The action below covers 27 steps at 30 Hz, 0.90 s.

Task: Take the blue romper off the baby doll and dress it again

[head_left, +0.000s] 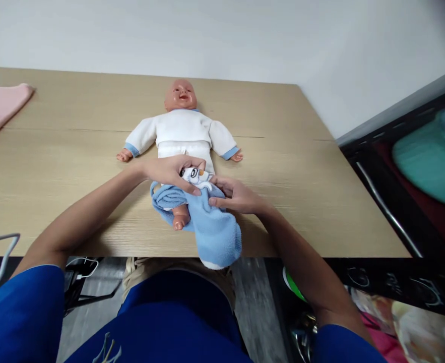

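A baby doll (181, 96) lies on its back, head away from me, in a white top (184, 126) with blue cuffs. Light-blue fleece baby pants (216, 229) are around its legs; one bare foot (180, 218) sticks out of the bunched leg on the left. The other pant leg hangs over the table's front edge, and the doll's foot there is hidden. My left hand (171, 170) is closed on the pants near a white patch with cartoon eyes. My right hand (239, 195) pinches the pants' cloth on the right side.
The doll rests on a wooden table (290, 166) against a white wall. Pink cloth (3, 108) lies at the far left, and a white cable (6, 257) curves by the left front edge. A dark shelf with a teal object (430, 156) stands to the right.
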Each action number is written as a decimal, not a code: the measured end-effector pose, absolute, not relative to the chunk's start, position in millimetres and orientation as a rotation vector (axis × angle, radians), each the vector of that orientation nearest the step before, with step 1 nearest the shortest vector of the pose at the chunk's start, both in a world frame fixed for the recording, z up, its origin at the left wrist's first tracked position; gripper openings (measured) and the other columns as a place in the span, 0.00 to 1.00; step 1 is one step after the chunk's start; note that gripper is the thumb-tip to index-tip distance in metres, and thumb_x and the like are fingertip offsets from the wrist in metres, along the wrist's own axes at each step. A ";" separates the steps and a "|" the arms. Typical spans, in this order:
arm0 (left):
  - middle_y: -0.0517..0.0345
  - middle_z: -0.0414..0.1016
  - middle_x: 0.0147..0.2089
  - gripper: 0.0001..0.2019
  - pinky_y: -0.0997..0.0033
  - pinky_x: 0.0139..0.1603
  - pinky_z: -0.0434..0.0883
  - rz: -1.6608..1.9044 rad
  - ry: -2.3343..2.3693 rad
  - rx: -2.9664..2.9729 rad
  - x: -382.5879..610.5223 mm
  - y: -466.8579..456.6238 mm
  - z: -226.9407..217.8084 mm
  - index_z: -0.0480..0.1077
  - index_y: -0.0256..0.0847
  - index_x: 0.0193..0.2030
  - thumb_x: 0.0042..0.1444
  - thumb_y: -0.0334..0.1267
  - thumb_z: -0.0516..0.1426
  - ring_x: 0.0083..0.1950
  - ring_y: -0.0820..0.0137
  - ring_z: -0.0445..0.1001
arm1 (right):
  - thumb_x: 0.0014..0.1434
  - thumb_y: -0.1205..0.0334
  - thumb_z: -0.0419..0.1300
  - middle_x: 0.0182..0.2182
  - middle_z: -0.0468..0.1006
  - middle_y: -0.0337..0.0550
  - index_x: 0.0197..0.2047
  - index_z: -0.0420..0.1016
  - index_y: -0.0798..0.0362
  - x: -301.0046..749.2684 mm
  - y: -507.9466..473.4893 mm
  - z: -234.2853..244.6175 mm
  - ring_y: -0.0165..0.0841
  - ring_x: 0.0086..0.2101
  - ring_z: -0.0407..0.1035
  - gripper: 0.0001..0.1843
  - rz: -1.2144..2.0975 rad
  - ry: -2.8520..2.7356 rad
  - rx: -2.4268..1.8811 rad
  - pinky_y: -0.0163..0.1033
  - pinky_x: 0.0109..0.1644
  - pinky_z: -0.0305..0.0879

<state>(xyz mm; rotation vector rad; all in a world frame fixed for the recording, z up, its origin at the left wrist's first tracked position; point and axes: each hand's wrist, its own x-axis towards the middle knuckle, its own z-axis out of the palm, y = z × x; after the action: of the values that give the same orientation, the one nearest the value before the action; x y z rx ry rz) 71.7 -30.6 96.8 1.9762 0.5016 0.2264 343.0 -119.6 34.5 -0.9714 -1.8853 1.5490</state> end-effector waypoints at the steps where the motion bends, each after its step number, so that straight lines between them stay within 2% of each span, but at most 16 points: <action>1: 0.59 0.77 0.38 0.20 0.61 0.43 0.75 0.231 0.493 1.946 70.6 -30.2 91.6 0.74 0.48 0.40 0.54 0.51 0.77 0.40 0.60 0.78 | 0.65 0.30 0.76 0.41 0.82 0.40 0.52 0.82 0.49 345.6 -120.7 36.8 0.39 0.43 0.77 0.31 1.537 -1.942 -0.984 0.42 0.47 0.77; 5: 0.57 0.82 0.44 0.22 0.61 0.45 0.78 0.264 0.525 1.866 68.7 -31.8 81.6 0.77 0.49 0.49 0.53 0.50 0.78 0.45 0.57 0.83 | 0.63 0.29 0.77 0.49 0.87 0.45 0.59 0.84 0.48 352.3 -128.1 40.3 0.45 0.50 0.81 0.35 1.469 -1.843 -1.004 0.47 0.55 0.81; 7: 0.56 0.83 0.43 0.20 0.59 0.44 0.80 0.200 0.504 1.878 69.2 -33.5 83.2 0.79 0.48 0.46 0.54 0.52 0.77 0.44 0.55 0.84 | 0.63 0.28 0.77 0.49 0.87 0.45 0.62 0.83 0.45 352.1 -131.2 38.9 0.44 0.49 0.82 0.37 1.478 -1.702 -1.019 0.47 0.54 0.82; 10: 0.55 0.84 0.38 0.19 0.55 0.42 0.82 0.095 0.440 1.865 69.2 -35.8 88.2 0.81 0.46 0.38 0.56 0.57 0.76 0.40 0.53 0.84 | 0.67 0.27 0.73 0.50 0.87 0.45 0.62 0.81 0.45 350.2 -130.7 36.9 0.44 0.49 0.83 0.35 1.506 -1.669 -1.055 0.47 0.54 0.83; 13: 0.52 0.88 0.44 0.17 0.52 0.49 0.86 0.160 0.455 1.808 68.2 -36.5 90.4 0.84 0.46 0.42 0.59 0.57 0.75 0.46 0.50 0.88 | 0.67 0.28 0.73 0.55 0.87 0.47 0.66 0.81 0.46 352.6 -125.4 38.1 0.46 0.54 0.82 0.37 1.535 -1.813 -1.013 0.48 0.58 0.83; 16: 0.51 0.90 0.48 0.16 0.52 0.54 0.87 0.213 0.504 1.815 68.2 -36.3 89.0 0.85 0.47 0.46 0.60 0.55 0.74 0.52 0.49 0.89 | 0.65 0.29 0.76 0.48 0.88 0.43 0.61 0.85 0.47 360.7 -122.0 42.2 0.44 0.47 0.83 0.35 1.689 -1.998 -0.921 0.45 0.50 0.83; 20: 0.51 0.88 0.42 0.16 0.51 0.48 0.87 0.136 0.478 1.843 69.3 -40.9 90.0 0.85 0.48 0.43 0.60 0.56 0.75 0.46 0.50 0.89 | 0.62 0.33 0.79 0.37 0.86 0.39 0.51 0.88 0.47 368.8 -126.3 46.1 0.39 0.36 0.79 0.28 1.837 -2.101 -0.910 0.42 0.39 0.79; 24: 0.51 0.84 0.31 0.23 0.48 0.36 0.87 0.060 0.441 1.719 70.6 -51.6 99.1 0.83 0.48 0.32 0.42 0.56 0.85 0.35 0.48 0.88 | 0.61 0.29 0.79 0.31 0.80 0.37 0.44 0.85 0.49 364.4 -131.4 42.0 0.36 0.31 0.74 0.30 1.788 -1.837 -0.919 0.40 0.36 0.76; 25: 0.51 0.85 0.30 0.23 0.47 0.36 0.88 0.013 0.403 1.680 71.2 -53.7 100.9 0.83 0.48 0.31 0.43 0.57 0.85 0.34 0.48 0.88 | 0.61 0.28 0.78 0.31 0.79 0.37 0.44 0.85 0.49 362.1 -131.8 39.9 0.35 0.31 0.74 0.32 1.778 -1.754 -0.919 0.40 0.35 0.75; 27: 0.50 0.86 0.31 0.23 0.49 0.38 0.89 -0.100 0.278 1.627 72.0 -55.0 101.1 0.82 0.47 0.30 0.54 0.62 0.80 0.34 0.50 0.89 | 0.61 0.26 0.78 0.31 0.79 0.36 0.46 0.84 0.49 358.1 -131.8 35.5 0.33 0.30 0.73 0.33 1.781 -1.611 -0.924 0.37 0.35 0.75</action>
<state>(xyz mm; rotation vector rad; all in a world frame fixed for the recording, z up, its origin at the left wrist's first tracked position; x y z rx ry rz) 72.0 -55.0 101.1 1.6275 0.2780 -0.1004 358.1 -131.8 35.5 -0.9245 -1.6110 1.7813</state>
